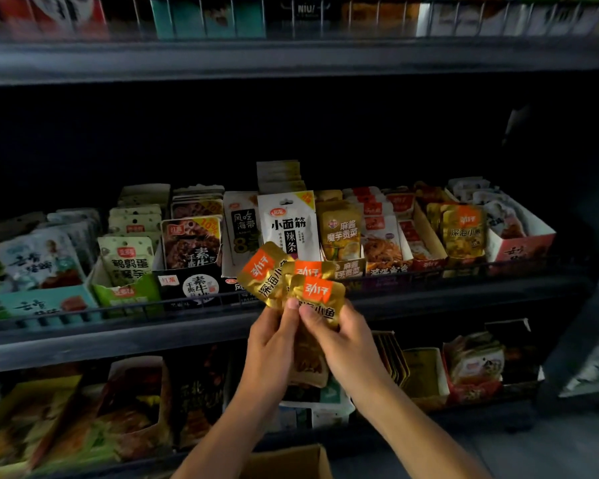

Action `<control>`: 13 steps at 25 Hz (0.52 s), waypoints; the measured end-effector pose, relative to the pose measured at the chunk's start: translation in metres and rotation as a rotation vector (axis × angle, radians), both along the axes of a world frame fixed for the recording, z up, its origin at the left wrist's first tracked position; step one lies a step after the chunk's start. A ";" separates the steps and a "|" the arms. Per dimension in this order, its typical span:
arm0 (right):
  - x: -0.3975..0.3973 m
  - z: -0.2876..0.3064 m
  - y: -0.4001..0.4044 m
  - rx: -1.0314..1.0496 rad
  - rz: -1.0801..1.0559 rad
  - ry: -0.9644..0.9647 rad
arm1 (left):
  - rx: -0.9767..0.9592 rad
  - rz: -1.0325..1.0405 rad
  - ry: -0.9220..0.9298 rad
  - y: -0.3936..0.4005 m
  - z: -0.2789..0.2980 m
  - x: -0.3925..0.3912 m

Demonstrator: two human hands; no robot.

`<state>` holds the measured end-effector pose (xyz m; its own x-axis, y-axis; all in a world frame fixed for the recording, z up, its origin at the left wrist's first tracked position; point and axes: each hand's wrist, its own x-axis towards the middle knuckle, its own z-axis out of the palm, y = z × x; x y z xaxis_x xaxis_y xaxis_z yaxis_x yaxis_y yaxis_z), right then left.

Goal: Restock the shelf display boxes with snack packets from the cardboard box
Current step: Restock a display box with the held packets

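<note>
A: Where are the packets?

B: A fanned bunch of gold packets (293, 285) with orange labels is held up in front of the middle shelf (118, 335), at its front rail. Both hands have them. The left hand (272, 344) grips the lower part of the bunch, thumb on the front. The right hand (343, 344) pinches the nearest packet, thumb pressed on its face and fingers curled behind.

A: How many are there?

B: Three orange labels show. More may sit behind, but I cannot tell.

A: And the display boxes?

B: They stand in a row along the middle shelf, behind the rail. A box (464, 233) well to the right holds packets with the same gold and orange look. Just behind the hands stands a white packet (288, 224) with black lettering, in its own box. Beside it on the right is a yellow packet (339, 229). To the left are a black box (191, 283) and a green box (128, 293), both with packets upright in them.

A: The cardboard box?

B: A brown carton (291, 461) shows at the bottom edge, between the forearms, below the shelves. Its inside is out of view.

A: Anything else?

B: A lower shelf (135, 406) holds more boxes of snacks, dim and blurred. The top shelf (208, 19) carries a row of packs, also blurred.
</note>
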<state>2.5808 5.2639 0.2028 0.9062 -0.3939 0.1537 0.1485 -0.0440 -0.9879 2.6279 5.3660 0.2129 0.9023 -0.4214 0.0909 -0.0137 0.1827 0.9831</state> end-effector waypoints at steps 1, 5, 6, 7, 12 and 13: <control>0.000 0.001 0.002 0.063 -0.020 0.000 | -0.001 -0.003 0.048 0.003 -0.001 0.001; 0.001 0.010 -0.003 0.297 -0.065 0.042 | -0.033 0.012 0.166 0.009 -0.003 0.007; 0.001 0.011 -0.007 0.300 -0.040 0.059 | -0.043 0.046 0.179 0.009 -0.001 0.008; 0.000 0.013 -0.008 0.286 -0.009 0.087 | -0.056 0.081 0.181 0.008 0.000 0.009; -0.004 0.012 -0.008 0.234 -0.025 0.125 | -0.060 0.268 0.122 0.008 0.003 0.009; -0.005 0.013 -0.011 0.236 -0.067 0.115 | -0.063 0.294 0.111 0.011 0.003 0.012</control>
<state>2.5762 5.2529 0.2161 0.8831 -0.4663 -0.0519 0.0393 0.1839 -0.9822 2.6402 5.3765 0.2160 0.9904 -0.1380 0.0030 0.0316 0.2476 0.9683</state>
